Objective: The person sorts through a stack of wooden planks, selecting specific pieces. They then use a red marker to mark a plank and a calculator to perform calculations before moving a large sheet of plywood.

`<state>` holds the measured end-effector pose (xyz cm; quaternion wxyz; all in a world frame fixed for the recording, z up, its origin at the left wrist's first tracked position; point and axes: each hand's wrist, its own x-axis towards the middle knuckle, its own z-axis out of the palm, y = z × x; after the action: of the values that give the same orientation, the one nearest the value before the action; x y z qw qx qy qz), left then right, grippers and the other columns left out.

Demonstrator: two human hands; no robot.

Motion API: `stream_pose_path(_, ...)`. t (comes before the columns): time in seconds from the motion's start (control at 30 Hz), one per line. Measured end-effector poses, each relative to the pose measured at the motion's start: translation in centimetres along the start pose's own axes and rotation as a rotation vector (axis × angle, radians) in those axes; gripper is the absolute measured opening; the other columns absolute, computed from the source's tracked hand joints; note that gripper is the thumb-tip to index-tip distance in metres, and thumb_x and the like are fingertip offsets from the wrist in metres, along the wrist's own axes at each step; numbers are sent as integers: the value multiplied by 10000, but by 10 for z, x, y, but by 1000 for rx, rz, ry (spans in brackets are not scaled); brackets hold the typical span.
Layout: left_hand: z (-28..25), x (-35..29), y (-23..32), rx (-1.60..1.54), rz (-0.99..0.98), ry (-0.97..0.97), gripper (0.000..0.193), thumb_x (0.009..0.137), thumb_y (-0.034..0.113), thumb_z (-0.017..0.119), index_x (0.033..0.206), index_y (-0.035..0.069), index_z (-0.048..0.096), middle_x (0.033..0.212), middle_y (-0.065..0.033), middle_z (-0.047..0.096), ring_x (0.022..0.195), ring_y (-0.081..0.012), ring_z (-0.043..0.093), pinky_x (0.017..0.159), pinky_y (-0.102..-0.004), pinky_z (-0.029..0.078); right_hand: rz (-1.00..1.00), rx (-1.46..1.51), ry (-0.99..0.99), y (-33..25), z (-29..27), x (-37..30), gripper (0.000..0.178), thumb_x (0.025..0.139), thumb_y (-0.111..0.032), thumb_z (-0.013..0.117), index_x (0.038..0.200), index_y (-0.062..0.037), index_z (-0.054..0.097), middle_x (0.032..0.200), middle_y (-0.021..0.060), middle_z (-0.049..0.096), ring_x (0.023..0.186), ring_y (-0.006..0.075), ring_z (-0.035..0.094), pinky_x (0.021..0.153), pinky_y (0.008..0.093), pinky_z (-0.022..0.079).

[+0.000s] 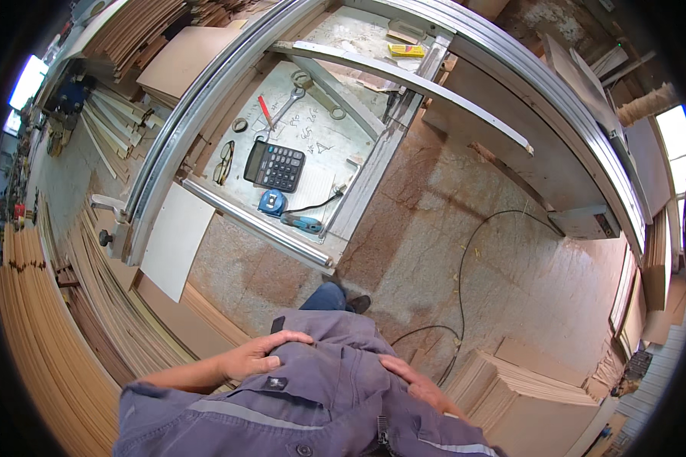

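Note:
Both my hands rest against the front of my purple-grey work jacket [335, 381]. My left hand [255, 358] lies on the cloth at the left, thumb and fingers apart, holding nothing that shows. On the other side, my right hand [411, 378] is laid flat against the jacket, its lower part hidden by the cloth. Ahead of me, a marked white board in a metal frame carries a black calculator [275, 165], a blue tape measure [272, 202], a blue-handled tool [302, 222], glasses [224, 162], a red pencil [265, 111] and a wrench [290, 103].
Metal rails [259, 226] border the board. A yellow box [406, 51] sits at its far end. A black cable [462, 282] loops over the floor at right. Stacked panels stand at left [42, 320] and at lower right [530, 404].

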<state>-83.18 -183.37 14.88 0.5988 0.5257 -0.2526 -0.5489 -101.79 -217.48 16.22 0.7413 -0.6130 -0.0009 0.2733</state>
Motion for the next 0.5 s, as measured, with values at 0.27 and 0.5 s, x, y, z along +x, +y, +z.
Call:
stream_pose_path(0.27,-56,25,-183,136,-453,925,780,966,591,539,1427,-34,475,1429,-156,532,1303,-256,488,1110,-371,353,568,-454,639,93,-123,54,691,969,-443,553,1491,-18,401,1440,298,482,1390,385,423,1134,430,346)
stream_pose_path(0.5,10,-54,-210,27,-897,1147,765,967,583,539,1422,-29,482,1422,-157,537,1298,-259,494,1103,-373,359,776,-224,583,209,-172,41,901,937,-625,531,1523,23,314,1497,236,447,1380,377,429,1149,425,331)
